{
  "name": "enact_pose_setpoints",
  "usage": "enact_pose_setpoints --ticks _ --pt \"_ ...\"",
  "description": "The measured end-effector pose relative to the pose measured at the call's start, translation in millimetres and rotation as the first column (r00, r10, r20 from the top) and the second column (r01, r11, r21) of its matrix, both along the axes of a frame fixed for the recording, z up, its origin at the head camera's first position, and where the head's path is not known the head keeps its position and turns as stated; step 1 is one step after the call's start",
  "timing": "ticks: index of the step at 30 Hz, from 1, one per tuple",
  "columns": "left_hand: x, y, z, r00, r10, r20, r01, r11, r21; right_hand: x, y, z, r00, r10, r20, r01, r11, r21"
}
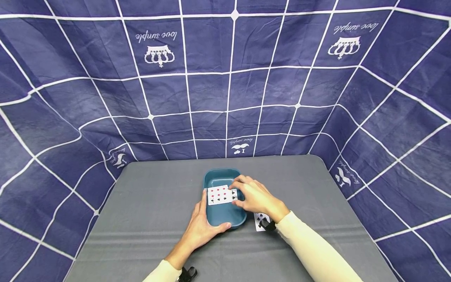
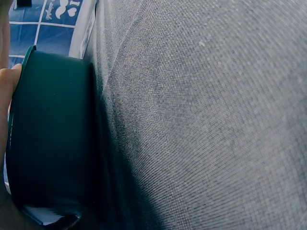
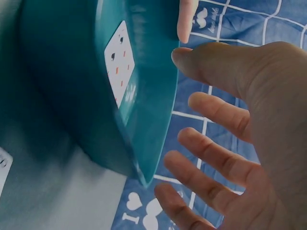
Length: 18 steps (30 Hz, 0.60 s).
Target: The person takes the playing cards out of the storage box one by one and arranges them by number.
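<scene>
- Clearly, the left hand [image 1: 201, 226] grips the near left corner of a teal tray [image 1: 215, 178], thumb curled over the front rim and fingers along the left wall; the tray sits on the grey desk [image 1: 151, 219].
- Over the tray's right side hovers the right hand [image 1: 255, 197], fingers spread and relaxed; it holds nothing, its fingertips at the edge of the cards [image 1: 221, 194] that lie face up in the tray.
- Under the right wrist another card [image 1: 260, 220] lies on the desk, just beside the tray, half hidden.
- Judging by looks, the cards are thin, light, slick and bendy; flat on a smooth floor they would be hard to lift, so sliding one to the wall or pinching a short edge seems best.
- Likely the tray is stiff, light plastic that could skid, so holding the rim suits it.
</scene>
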<state>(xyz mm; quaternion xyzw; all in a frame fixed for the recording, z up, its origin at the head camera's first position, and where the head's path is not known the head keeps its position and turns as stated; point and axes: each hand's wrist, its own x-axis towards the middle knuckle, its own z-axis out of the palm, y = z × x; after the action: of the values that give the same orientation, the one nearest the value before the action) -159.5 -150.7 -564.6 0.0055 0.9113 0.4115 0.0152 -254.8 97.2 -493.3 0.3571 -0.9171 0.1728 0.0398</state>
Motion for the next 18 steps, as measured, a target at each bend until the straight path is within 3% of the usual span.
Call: enact_pose_setpoints --ticks 18 --pt "-2.1 -1 -2.6 1.0 -0.005 0.014 0.005 1.0 0.01 -37.6 -44 -8.6 0.985 0.002 0.173 -0.011 0.999 0.051"
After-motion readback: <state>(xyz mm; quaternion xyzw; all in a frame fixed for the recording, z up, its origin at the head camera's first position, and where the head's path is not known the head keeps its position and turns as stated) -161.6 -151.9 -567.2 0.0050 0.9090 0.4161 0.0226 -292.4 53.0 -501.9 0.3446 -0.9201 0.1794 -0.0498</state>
